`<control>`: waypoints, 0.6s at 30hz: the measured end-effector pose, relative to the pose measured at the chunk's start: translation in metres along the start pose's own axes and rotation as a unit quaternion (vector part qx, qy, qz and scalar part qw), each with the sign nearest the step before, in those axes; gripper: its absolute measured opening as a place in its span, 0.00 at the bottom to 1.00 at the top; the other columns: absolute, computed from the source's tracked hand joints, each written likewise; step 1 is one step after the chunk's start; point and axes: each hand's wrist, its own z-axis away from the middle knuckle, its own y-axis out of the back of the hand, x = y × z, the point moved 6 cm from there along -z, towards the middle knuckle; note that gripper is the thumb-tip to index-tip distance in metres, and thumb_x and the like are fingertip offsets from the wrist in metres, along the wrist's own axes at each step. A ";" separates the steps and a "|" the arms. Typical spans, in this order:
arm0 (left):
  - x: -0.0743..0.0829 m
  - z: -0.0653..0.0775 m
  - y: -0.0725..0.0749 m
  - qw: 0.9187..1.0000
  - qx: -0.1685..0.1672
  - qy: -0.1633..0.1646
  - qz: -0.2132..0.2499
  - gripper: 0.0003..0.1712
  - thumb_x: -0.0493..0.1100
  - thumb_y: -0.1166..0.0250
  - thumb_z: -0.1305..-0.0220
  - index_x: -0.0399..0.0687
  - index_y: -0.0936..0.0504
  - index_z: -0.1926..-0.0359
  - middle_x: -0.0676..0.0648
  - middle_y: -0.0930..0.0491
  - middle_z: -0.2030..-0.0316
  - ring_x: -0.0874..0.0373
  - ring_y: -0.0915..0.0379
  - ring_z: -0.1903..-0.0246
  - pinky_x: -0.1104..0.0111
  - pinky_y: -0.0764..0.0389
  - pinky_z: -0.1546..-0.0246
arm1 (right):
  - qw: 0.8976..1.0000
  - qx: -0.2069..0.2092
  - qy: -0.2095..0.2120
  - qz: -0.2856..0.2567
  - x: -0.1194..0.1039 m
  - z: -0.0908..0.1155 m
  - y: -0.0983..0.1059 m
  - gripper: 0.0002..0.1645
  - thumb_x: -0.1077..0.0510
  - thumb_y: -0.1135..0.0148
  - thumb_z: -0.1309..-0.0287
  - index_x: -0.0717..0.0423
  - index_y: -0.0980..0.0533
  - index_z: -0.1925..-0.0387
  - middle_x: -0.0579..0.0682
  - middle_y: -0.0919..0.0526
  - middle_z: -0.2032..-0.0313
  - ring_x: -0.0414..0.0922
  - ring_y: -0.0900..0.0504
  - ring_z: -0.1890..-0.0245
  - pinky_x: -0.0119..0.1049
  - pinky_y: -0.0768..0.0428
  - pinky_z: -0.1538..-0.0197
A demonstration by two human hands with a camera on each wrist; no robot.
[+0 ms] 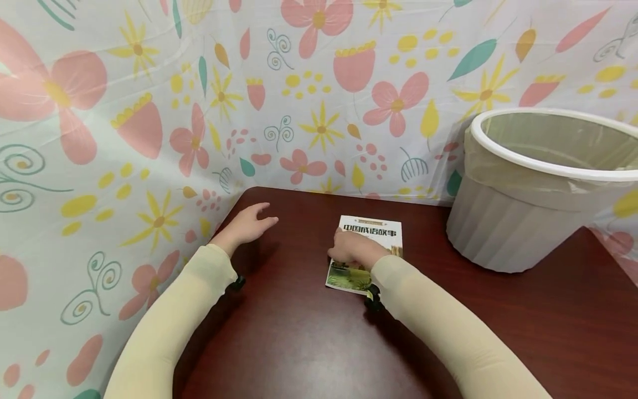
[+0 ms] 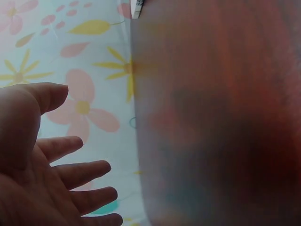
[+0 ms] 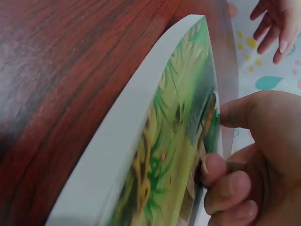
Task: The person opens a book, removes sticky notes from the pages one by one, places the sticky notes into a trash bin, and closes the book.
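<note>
A paperback book (image 1: 351, 278) with Chinese characters on its white upper cover and a green picture below lies on the dark red-brown table. My right hand (image 1: 355, 247) is over its left half. In the right wrist view the thumb is at the far edge of the book (image 3: 176, 127), and the other fingers (image 3: 230, 188) are curled against the cover. My left hand (image 1: 250, 223) hovers near the table's left edge, fingers spread and loosely bent, nothing in it. Its palm and spread fingers (image 2: 84, 174) show in the left wrist view.
A grey ribbed bin (image 1: 503, 221) with a white rim and a clear liner stands at the back right of the table. A floral curtain (image 1: 299, 133) hangs behind the table (image 1: 279, 332) and along its left side.
</note>
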 end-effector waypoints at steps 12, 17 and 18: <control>0.054 -0.009 0.029 0.982 0.050 -0.082 -0.163 0.55 0.73 0.46 0.28 0.60 0.56 0.11 0.36 0.59 0.13 0.29 0.72 0.15 0.31 0.60 0.25 | 0.972 0.105 0.198 0.074 0.016 0.066 0.080 0.47 0.46 0.42 0.26 0.63 0.43 0.16 0.68 0.25 0.28 0.62 0.17 0.36 0.56 0.27 0.30; 0.083 -0.021 0.036 0.969 0.089 -0.108 -0.204 0.55 0.76 0.49 0.29 0.68 0.61 0.11 0.39 0.61 0.13 0.35 0.74 0.14 0.33 0.64 0.23 | 0.924 0.299 0.157 0.180 0.040 0.096 0.160 0.46 0.42 0.42 0.28 0.61 0.38 0.17 0.69 0.35 0.22 0.71 0.35 0.24 0.71 0.36 0.29; 0.088 -0.024 0.037 0.967 0.093 -0.111 -0.209 0.55 0.76 0.50 0.30 0.67 0.61 0.11 0.40 0.61 0.13 0.36 0.73 0.14 0.34 0.65 0.23 | 0.915 0.328 0.139 0.189 0.047 0.101 0.174 0.46 0.40 0.43 0.27 0.60 0.37 0.18 0.69 0.36 0.21 0.72 0.37 0.23 0.74 0.37 0.31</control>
